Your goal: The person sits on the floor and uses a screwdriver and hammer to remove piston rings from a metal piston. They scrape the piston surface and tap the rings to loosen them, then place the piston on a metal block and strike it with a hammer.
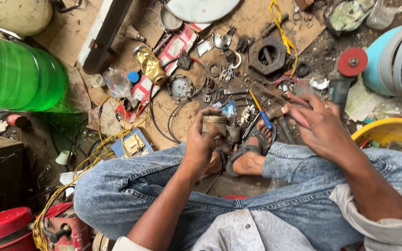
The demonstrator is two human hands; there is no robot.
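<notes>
I sit cross-legged on a cluttered floor in blue jeans. My left hand (204,141) grips a small dull metal cylinder part (215,124) held over my sandalled foot (252,151). My right hand (319,124) reaches out to the right of it, fingers closing on a reddish-brown tool handle (275,113) that lies among the scrap. A screwdriver with a blue and yellow handle (261,113) lies between the two hands.
Scattered metal parts, wires and washers cover the cardboard ahead. A large hexagonal nut (267,55), a gold cylinder (149,64), a green plastic bottle (17,74), a yellow basin (389,131), a red grinder disc (352,62), yellow wires (94,158) and a red machine (5,227) surround me.
</notes>
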